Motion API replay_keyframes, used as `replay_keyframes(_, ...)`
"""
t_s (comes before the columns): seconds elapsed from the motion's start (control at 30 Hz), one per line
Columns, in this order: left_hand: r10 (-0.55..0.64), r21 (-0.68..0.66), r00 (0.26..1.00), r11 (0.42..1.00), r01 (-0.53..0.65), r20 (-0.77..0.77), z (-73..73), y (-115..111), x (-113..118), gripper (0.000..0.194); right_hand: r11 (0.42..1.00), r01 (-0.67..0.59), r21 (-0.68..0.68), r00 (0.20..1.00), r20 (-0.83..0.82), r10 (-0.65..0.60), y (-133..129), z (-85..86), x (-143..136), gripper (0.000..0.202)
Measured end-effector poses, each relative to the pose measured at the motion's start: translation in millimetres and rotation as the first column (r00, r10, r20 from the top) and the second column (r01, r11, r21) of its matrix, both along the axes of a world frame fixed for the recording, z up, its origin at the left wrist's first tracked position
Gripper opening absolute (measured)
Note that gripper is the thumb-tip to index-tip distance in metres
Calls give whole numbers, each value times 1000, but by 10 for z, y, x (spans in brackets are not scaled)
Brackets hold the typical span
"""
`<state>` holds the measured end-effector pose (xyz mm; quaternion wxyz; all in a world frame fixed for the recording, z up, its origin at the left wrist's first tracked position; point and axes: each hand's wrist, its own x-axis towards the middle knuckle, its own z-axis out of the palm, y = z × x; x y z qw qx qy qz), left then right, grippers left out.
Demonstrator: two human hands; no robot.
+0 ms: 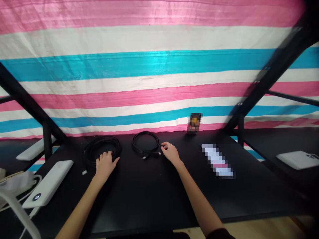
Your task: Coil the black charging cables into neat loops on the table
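Note:
A large coil of black cable (86, 151) lies on the left of the black table, with a pale connector (84, 172) at its near left. My left hand (106, 164) rests palm down over the near right part of this coil, its fingers spread and the thumb apart. In the middle sits a smaller coil of black cable (133, 142), its two plug ends lying at its near side. Just right of the smaller coil, my right hand (170, 151) is loosely curved, with a gap between thumb and fingers and nothing visible in it.
A white power bank (53, 181) with a round display lies at the left, near a white cable and charger (21, 184). Two blurred-out items, one upright at the back (194, 123) and one flat (218, 161), are on the right. Black frame bars (264, 79) slant up both sides.

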<state>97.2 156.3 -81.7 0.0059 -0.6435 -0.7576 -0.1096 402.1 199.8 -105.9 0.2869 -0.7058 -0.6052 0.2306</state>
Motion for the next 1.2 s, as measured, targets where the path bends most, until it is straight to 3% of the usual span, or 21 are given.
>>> replay_keyframes(0.23, -17, -58, 990, 998, 25, 138, -1, 57, -161, 26, 999, -32, -14, 997, 67, 33, -11, 5, 26, 24)
replay_keyframes(0.43, 11, 60, 932, 998, -35, 362, 123, 126, -325, 15, 998, -62, 3, 992, 109, 61, 32, -58, 57, 23)
replay_keyframes(0.67, -25, 328, 835, 926, -188, 550, 443, 173, -713, 43, 995, -97, 15, 989, 111, 95, 99, -151, 110, 24)
replay_keyframes(0.8, -147, 376, 786, 920, -115, 600, 555, 127, -788, 50, 992, -126, 12, 988, 91, 124, 138, -192, 150, 25)
replay_keyframes(1.0, -247, 270, 751, 958, 94, 612, 396, -17, -730, 40, 986, -168, 11, 984, 70, 166, 133, -190, 189, 28)
replay_keyframes(1.2, -197, 134, 842, 980, 149, 502, 227, -172, -675, 52, 985, -171, 31, 982, 87, 168, 130, -206, 190, 25)
